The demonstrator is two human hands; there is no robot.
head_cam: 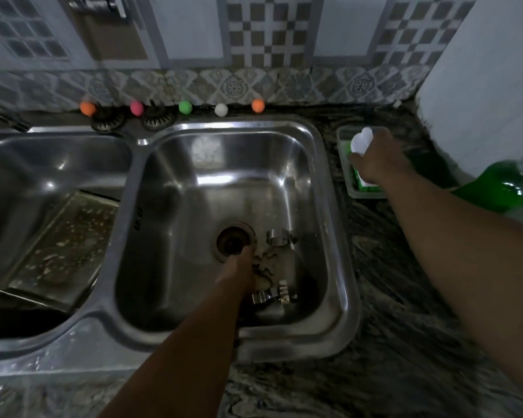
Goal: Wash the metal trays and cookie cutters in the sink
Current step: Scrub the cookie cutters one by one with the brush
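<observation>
Both hands in use at double sink.
L hand reached into R basin among cookie cutters by drain; grip can't be told. White bottle gripped by R hand over counter container. Soiled tray leant in L basin.

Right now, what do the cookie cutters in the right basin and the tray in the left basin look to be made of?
Cookie cutters: thin bright metal strip, probably steel or tinplate, with sharp mirror-like glints on the bent bands.
Tray: looks like sheet metal with a folded rim, dull and dark, speckled with pale residue; the exact alloy is unclear.
Both lie in a polished stainless-looking sink.
</observation>
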